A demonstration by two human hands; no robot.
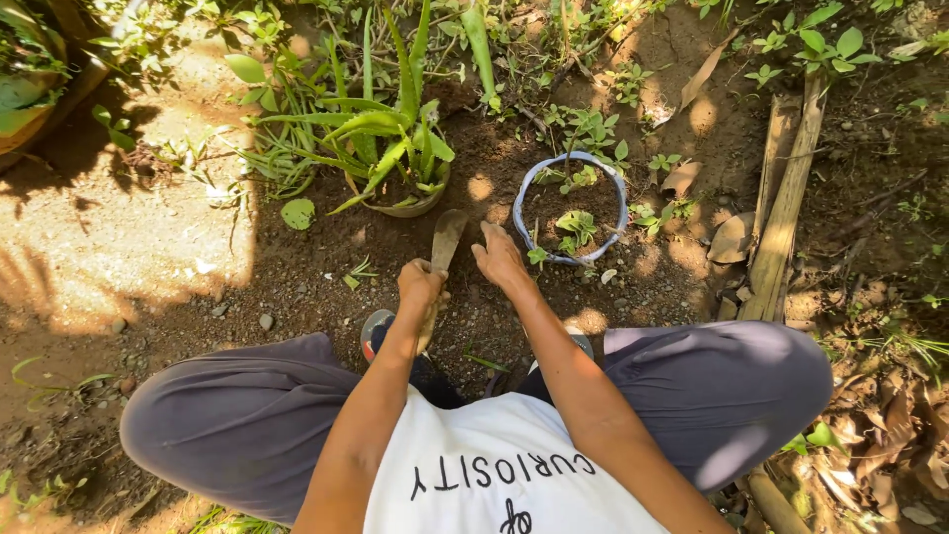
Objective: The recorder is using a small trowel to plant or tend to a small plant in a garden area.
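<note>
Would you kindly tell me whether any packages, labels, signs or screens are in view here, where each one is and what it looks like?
No packages, labels, signs or screens in view.
Only lettering: dark print on the white shirt, bottom centre, below the arms.
Left hand grips a flat-bladed digging tool; right hand rests beside a blue-rimmed round pot of soil and small weeds.

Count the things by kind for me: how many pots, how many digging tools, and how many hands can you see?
Pots: 2, the pot with spiky green leaves and the blue-rimmed pot of soil
Digging tools: 1, the trowel in the left hand
Hands: 2, that one and the right hand, which is open near the blue-rimmed pot
Total: 5
</note>
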